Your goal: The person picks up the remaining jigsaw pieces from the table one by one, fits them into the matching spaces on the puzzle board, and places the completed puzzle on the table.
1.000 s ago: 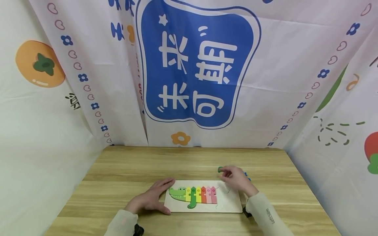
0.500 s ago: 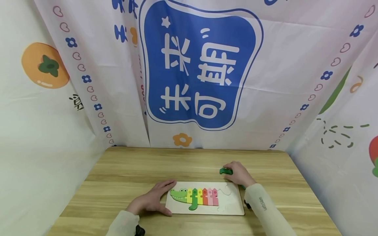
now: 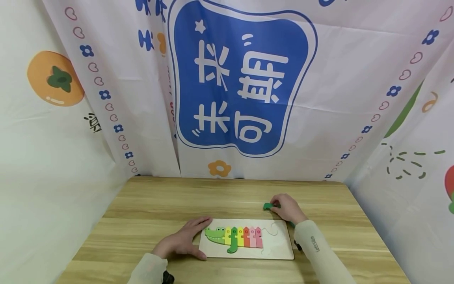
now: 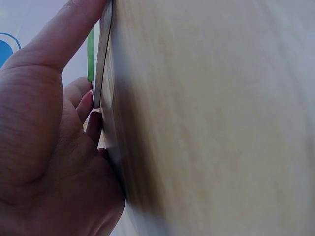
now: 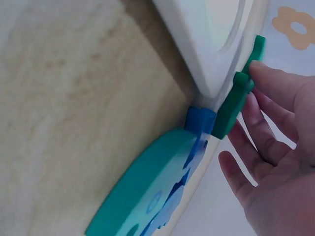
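Observation:
A white wooden crocodile puzzle board lies on the table. Its left part holds a green crocodile head and a row of numbered yellow, green, red and pink pieces; bare outlines show at the right. My left hand is spread along the board's left edge, thumb and forefinger near its two corners. Behind the board's right corner, my right hand pinches a dark green puzzle piece close over the table. The right wrist view shows the thumb on this dark green piece.
Beside the board's right end lie a teal curved piece and blue pieces, mostly hidden by the right arm in the head view. The wooden table ends at a printed cloth behind, with more cloth at both sides.
My right hand has moved slightly back and come onto the green piece, which now shows less beyond the fingertips. The left hand stays at the board. The head view has shifted slightly.

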A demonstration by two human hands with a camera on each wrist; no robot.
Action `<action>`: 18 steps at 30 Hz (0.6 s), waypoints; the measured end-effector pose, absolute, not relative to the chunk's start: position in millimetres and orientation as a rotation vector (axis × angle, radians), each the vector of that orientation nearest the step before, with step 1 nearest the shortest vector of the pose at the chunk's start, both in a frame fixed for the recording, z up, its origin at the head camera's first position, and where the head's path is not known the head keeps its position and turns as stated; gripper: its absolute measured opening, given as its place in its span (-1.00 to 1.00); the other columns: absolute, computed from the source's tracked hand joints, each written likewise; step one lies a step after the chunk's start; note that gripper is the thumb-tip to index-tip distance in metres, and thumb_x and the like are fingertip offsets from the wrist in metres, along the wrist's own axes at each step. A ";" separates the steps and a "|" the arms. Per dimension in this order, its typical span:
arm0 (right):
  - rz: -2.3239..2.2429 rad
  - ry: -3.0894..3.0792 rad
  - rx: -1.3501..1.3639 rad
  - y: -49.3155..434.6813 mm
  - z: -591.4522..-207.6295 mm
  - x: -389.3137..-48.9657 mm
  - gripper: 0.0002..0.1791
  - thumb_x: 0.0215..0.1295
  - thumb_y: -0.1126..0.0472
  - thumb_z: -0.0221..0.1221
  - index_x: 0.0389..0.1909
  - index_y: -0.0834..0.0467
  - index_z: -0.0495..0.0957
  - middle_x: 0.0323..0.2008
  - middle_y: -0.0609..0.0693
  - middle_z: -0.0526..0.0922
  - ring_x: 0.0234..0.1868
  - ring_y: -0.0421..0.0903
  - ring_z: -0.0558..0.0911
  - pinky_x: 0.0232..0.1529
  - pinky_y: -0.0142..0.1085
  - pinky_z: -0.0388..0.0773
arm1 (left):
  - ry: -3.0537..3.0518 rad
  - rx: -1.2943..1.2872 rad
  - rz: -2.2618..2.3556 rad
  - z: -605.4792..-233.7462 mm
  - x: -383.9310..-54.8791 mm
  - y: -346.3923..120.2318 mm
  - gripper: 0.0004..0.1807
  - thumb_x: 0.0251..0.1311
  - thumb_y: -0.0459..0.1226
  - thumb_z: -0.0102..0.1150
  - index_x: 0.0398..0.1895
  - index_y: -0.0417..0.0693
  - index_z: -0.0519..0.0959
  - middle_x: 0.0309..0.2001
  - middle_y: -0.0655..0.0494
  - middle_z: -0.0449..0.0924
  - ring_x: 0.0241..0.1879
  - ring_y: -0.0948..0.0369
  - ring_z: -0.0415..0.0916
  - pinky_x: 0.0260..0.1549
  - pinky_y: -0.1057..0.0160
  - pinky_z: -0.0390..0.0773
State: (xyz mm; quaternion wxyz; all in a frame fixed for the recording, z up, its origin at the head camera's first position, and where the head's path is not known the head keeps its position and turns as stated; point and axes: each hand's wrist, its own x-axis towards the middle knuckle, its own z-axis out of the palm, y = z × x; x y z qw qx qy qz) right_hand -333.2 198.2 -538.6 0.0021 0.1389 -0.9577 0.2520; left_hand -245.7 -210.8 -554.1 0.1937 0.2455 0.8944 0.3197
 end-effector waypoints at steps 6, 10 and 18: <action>0.925 -2.962 0.398 199.0 -536.3 -333.3 -0.69 0.43 0.26 0.29 0.13 0.25 0.66 -0.13 0.05 0.69 -0.11 -0.04 0.65 0.01 -0.03 0.64 | 2.512 0.695 0.886 -554.5 -246.0 -210.9 0.28 -0.04 0.13 0.61 0.69 0.08 0.04 0.68 0.00 -0.08 0.61 -0.26 -0.14 0.40 -0.46 0.09; 1.038 -2.943 0.379 199.3 -533.9 -332.3 -0.68 0.52 0.25 0.20 0.20 0.26 0.63 -0.09 0.08 0.64 -0.14 -0.07 0.62 -0.09 -0.12 0.64 | 2.505 0.688 0.896 -554.3 -246.2 -210.7 0.29 -0.04 0.13 0.61 0.69 0.09 0.04 0.68 0.01 -0.09 0.61 -0.27 -0.16 0.41 -0.47 0.07; 1.714 -2.792 0.266 196.8 -527.1 -327.0 -0.58 0.66 0.25 -0.04 0.38 0.39 0.36 0.09 0.32 0.61 -0.02 0.06 0.73 -0.04 -0.18 0.70 | 2.502 0.704 0.893 -554.5 -246.6 -211.5 0.28 -0.03 0.12 0.61 0.69 0.06 0.04 0.68 -0.02 -0.09 0.60 -0.24 -0.14 0.40 -0.45 0.10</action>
